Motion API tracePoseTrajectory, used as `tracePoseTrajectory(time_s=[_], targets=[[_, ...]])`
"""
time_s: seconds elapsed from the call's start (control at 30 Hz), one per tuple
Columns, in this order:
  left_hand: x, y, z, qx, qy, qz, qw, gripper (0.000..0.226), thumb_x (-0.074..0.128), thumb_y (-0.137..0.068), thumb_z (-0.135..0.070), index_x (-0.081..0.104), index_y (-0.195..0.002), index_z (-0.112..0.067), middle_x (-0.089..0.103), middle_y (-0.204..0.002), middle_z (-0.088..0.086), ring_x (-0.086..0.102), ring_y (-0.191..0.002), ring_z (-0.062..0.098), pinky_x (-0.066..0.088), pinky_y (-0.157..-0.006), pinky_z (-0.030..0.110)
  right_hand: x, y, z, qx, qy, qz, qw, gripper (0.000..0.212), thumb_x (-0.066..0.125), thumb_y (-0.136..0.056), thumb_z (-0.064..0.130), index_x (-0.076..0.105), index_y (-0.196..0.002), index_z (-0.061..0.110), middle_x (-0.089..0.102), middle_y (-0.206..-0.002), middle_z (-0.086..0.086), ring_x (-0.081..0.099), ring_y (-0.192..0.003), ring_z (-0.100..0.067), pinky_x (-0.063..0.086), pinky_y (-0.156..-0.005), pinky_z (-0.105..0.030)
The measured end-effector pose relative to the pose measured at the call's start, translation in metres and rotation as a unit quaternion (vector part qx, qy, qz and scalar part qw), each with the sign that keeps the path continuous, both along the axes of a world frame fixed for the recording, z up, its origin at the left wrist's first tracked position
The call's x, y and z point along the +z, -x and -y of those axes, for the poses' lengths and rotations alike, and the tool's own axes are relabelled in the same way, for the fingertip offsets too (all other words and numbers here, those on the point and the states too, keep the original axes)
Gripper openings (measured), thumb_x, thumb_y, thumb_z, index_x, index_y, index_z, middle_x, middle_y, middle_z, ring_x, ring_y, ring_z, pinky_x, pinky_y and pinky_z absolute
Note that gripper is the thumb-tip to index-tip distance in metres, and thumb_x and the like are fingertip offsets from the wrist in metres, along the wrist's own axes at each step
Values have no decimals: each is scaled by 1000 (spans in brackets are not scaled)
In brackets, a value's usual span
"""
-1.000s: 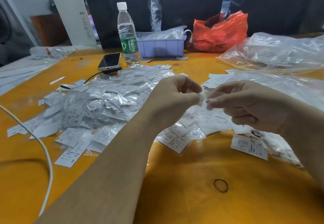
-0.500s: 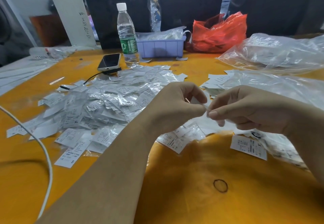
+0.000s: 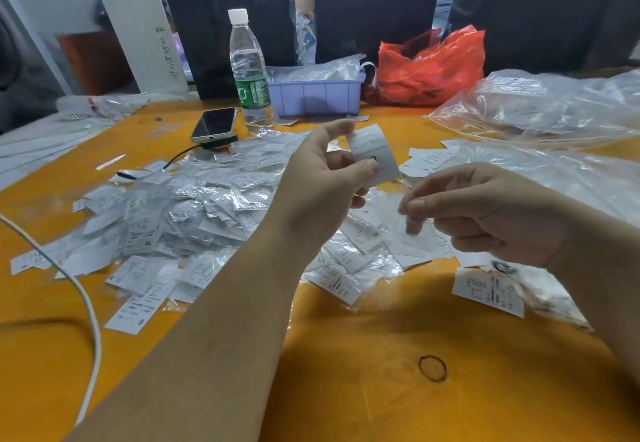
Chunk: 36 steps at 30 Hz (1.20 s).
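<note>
White label (image 3: 372,145) (print blurred) in left hand (image 3: 320,189)

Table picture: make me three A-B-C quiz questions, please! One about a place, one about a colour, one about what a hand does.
1. Where is the phone?
A. left of the water bottle
B. inside a tray
C. in a hand

2. What colour is the crumpled bag at the back?
A. green
B. red
C. blue

3. What is the left hand doing?
A. lying flat
B. pinching a white label
C. holding the bottle

Answers: A, it lies just left of the bottle; B, bright red plastic; B, thumb and fingers grip the label.
</note>
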<state>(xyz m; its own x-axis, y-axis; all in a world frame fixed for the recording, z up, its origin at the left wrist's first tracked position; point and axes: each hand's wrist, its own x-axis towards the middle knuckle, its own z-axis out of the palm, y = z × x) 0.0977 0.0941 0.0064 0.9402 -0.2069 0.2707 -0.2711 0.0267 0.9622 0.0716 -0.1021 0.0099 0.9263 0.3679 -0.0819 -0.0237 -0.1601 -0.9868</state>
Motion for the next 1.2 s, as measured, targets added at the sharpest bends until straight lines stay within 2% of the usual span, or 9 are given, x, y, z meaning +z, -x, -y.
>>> tracePoseTrajectory(time_s=[0.13, 0.27, 0.5, 0.63, 0.73, 0.83, 0.93, 1.0, 1.2], targets=[[-1, -1, 0, 0, 3, -6, 1000, 42, 69, -86, -4, 54, -120, -23, 66, -74, -4, 63, -64, 10, 56, -64, 26, -1, 0, -2, -30, -18, 16, 999, 34, 75, -62, 22, 70, -88, 2, 68, -73, -14, 24, -36, -6, 18, -34, -14], [-2, -1, 1, 1, -17, 3, 1000, 45, 70, -85, -4, 54, -125, -18, 65, -70, -2, 61, -63, 12, 54, -62, 26, -2, -1, -4, -62, -38, 37, 997, 27, 73, -66, 19, 68, -86, 2, 68, -72, -14, 23, -35, -5, 19, -34, -13], [-4, -1, 3, 10, -45, 19, 999, 56, 71, -86, -7, 49, -137, -16, 73, -80, 2, 65, -68, 12, 55, -64, 26, -3, 0, -6, -79, -31, 58, 995, 25, 74, -65, 22, 69, -81, 4, 70, -73, -15, 24, -35, -5, 20, -34, -12], [-6, 1, 5, 8, -50, 20, 999, 59, 72, -86, -10, 47, -139, -17, 75, -85, 2, 69, -76, 19, 56, -66, 25, -4, 2, -9, -83, -12, 79, 993, 28, 73, -68, 24, 69, -85, 1, 65, -58, -4, 23, -35, -6, 20, -34, -15], [-6, 2, 7, 2, -69, 32, 997, 47, 70, -88, -11, 55, -131, -22, 76, -85, -2, 71, -84, 19, 56, -67, 25, -6, 3, -12, -96, -5, 97, 991, 28, 71, -69, 27, 70, -85, 3, 62, -53, -1, 21, -37, -8, 19, -35, -18], [-6, 4, 8, 11, -65, 24, 997, 31, 70, -87, -11, 62, -115, -23, 76, -85, -2, 71, -83, 16, 57, -71, 29, -6, 5, -15, -110, -7, 113, 987, 21, 72, -70, 29, 72, -79, 10, 67, -60, -3, 22, -38, -8, 22, -35, -18], [-8, 4, 9, 30, -60, 21, 998, 16, 70, -87, -11, 66, -99, -21, 75, -86, -3, 70, -81, 12, 55, -69, 29, -7, 5, -16, -116, -4, 131, 985, 21, 71, -73, 28, 71, -80, 8, 63, -55, 3, 21, -37, -9, 21, -36, -18], [-8, 3, 8, 54, -48, 15, 997, 14, 70, -86, -9, 66, -92, -21, 74, -86, -4, 70, -79, 10, 53, -66, 26, -7, 5, -16, -126, -11, 142, 982, 22, 71, -73, 27, 70, -81, 6, 65, -58, 0, 20, -38, -10, 19, -37, -19], [-5, -1, 3, 92, -3, -29, 995, 11, 68, -86, -9, 66, -92, -19, 73, -86, -1, 69, -73, 13, 57, -61, 22, -6, 5, -14, -155, -29, 157, 975, 30, 73, -69, 28, 68, -82, 2, 65, -60, 1, 17, -41, -12, 11, -42, -28]])
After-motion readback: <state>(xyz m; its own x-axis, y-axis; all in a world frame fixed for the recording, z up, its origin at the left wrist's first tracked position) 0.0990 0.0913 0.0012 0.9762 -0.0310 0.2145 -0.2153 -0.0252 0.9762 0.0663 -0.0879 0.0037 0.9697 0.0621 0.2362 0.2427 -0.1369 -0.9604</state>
